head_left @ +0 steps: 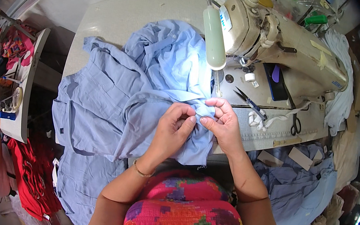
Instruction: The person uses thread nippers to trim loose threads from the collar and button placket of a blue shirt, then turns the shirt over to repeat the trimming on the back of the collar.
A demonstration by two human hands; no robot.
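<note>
— Pinching what, exactly?

— A soft fold of the light blue shirt [145, 94]. My left hand [173, 127] and right hand [222, 123] both had their grip pressed together on the thin, crinkled cloth, fingertips nearly touching.

— Where did the shirt lie?

— Heaped and rumpled across the pale bench [111, 15], spilling over its near edge toward my lap, just beside the beige sewing machine [286, 44]. Slim black snips [250, 102] lay flat near my right hand.
</note>
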